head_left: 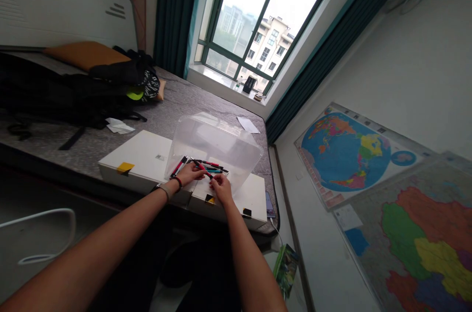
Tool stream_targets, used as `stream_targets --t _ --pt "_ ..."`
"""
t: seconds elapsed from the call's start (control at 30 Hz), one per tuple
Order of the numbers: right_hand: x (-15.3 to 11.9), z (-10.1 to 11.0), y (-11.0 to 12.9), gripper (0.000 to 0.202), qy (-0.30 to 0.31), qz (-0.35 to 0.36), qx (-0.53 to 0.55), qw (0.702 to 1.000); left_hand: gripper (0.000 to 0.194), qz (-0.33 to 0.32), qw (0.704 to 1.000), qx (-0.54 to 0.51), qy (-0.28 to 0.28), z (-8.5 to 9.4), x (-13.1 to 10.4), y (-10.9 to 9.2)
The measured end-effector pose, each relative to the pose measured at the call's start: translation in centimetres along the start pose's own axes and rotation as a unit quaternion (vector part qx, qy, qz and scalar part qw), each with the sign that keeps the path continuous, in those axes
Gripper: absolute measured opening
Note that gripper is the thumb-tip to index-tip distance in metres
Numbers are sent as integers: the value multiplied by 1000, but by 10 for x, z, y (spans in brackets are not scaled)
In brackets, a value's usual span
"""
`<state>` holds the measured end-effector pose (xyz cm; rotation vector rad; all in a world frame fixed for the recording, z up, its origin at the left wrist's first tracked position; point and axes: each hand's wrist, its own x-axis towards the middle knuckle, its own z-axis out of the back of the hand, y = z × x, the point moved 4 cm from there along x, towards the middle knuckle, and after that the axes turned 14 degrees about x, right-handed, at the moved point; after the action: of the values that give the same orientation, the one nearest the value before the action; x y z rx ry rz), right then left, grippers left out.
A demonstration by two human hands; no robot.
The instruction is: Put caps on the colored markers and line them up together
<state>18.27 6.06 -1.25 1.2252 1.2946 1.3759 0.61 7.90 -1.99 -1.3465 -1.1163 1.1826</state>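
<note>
Grey bed [206, 98]: stretches from 9 o'clock to 1 o'clock ahead of me; a dropped pen could roll off its near edge toward 6 o'clock, so I'd work back from that edge.
White boxes [143, 152]: side by side along the near edge of the bed; their flat tops look steady, and I'd hold my hands low over them.
Clear bin [221, 137]: at 12 o'clock, resting on the boxes; I cannot tell which way its mouth faces. It looks light enough to shift if bumped, so I'd keep my knuckles off its walls.
Left hand [191, 173]: narrow, pinching the red-and-black pen [203, 169] near its far end; it would serve best as the steadying hand, with my bracelets [177, 184] kept off the pile.
Right hand [220, 187]: narrow too, thumb and fingertip on the pen's near end; any turn or pull should run along the pen's length, gently, from the fingertips.
Loose pens [218, 170]: piled at 2 o'clock from my left hand, 11 o'clock from my right, easily knocked by a careless finger.
Held pen: between my hands, at 2 o'clock from the left and half past ten from the right, slanting from half past ten to half past four.
</note>
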Motion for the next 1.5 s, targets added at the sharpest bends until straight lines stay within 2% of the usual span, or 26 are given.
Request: stream_targets --t 0.3,0.4,0.5,0.7,0.83,1.0,1.27,1.5 --pt "0 -1 3 17 -2 15 -1 1000 48 -3 1000 6 -5 1 3 3" --pt "0 -1 2 13 3 4 -8 1000 47 -8 1000 4 -2 1 3 3" --pt "1 -1 1 18 -6 -10 -16 1000 46 -8 1000 3 1 1 3 3" --pt "0 -2 4 17 -1 -3 22 1000 49 0 1000 5 -2 1 2 1" --pt "0 -2 3 12 7 -2 4 1000 50 -2 1000 4 -1 0 0 -2" --pt "1 -1 0 17 -1 -15 -16 1000 49 -1 1000 9 -3 0 1 -1" --pt "1 -1 0 10 6 11 -36 999 49 -4 1000 11 -2 1 2 1" --pt "0 0 3 14 1 33 -50 998 48 -3 1000 17 -3 1 3 2"
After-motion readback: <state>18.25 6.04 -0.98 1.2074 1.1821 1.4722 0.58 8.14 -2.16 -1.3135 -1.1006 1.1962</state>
